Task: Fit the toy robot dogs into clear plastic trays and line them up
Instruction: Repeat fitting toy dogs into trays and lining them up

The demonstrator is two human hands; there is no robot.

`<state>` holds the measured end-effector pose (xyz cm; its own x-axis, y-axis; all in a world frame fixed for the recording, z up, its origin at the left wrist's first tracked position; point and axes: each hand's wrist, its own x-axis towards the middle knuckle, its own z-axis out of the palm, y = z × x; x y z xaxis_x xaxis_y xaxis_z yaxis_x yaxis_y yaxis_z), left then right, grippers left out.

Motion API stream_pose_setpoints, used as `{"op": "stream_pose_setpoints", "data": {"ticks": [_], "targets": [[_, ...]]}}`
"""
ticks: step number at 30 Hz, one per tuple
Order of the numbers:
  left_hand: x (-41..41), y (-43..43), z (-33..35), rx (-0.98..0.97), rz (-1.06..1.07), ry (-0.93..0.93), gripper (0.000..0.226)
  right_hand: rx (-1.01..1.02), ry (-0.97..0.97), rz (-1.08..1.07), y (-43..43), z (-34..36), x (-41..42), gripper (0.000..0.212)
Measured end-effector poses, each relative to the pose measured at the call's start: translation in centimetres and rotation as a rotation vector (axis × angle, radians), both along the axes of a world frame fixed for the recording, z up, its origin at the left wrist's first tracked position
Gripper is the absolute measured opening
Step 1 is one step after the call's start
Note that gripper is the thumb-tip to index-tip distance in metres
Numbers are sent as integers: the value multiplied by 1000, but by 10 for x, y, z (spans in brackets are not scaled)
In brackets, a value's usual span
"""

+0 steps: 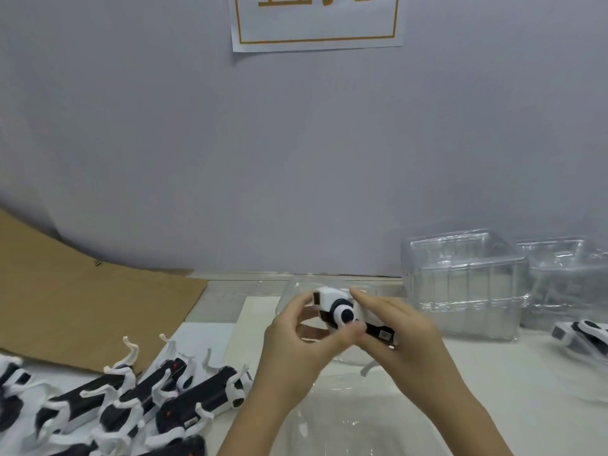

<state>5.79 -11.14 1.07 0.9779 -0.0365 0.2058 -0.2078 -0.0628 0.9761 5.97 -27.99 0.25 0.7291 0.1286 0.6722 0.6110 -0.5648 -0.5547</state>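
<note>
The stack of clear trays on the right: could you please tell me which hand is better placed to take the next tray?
Probably the right hand: the stack stands on its side, just beyond it. The left hand would have to cross the toy dog that both hands hold.

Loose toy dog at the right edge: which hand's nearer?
Right. The right hand is left of the loose toy dog, apart from it; the left hand is further left. Both grip a second dog.
</note>
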Motion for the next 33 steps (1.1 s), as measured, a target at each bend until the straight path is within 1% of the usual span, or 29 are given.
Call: {"op": "stream_pose_setpoints", "data": {"ticks": [1,2,4,5,7,8,9,11,12,14,17,19,21,23,25,27,29,30,31,33], "targets": [[-1,-3,1,18,16,-16,58,-17,-40,-7,1,-1,-1,50],[-2,-5,2,-12,26,-28,50,-7,-65,-13,0,-1,-2,51],[-2,-6,1,-171,46,12,47,81,-33,-34,-5,3,-2,55],[-1,-6,0,-266,57,56,46,135,37,-44,-9,6,-3,58],[0,-4,0,-426,53,132,44,233,262,2,-18,12,-4,62],[0,-2,-1,-465,46,150,45,296,362,72,-20,13,-4,61],[0,-1,-1,-481,39,160,46,366,420,143,-22,13,-4,56],[0,0,0,-483,22,169,48,475,407,186,-22,13,-4,46],[1,1,0,-476,13,168,48,506,378,178,-21,12,-4,46],[1,3,1,-463,2,162,48,544,347,159,-18,13,-4,48],[1,6,4,-475,-7,190,50,566,359,159,-15,17,-7,38],[0,7,6,-481,-36,248,51,590,355,200,-14,20,-10,41],[0,9,7,-518,-90,358,51,634,344,262,-12,24,-12,35],[0,11,8,-619,-177,501,59,615,308,268,-12,27,-15,37],[-1,13,8,-726,-284,619,67,541,248,260,-10,27,-19,39],[0,13,6,-792,-353,670,71,474,183,272,-7,28,-23,43],[1,12,5,-803,-356,650,70,417,138,233,-7,28,-23,45],[2,13,5,-786,-339,604,66,384,138,198,-8,27,-22,47],[3,15,5,-738,-314,529,61,338,149,150,-10,27,-21,52],[4,18,6,-547,-267,365,44,192,151,45,-17,27,-22,67]]}}
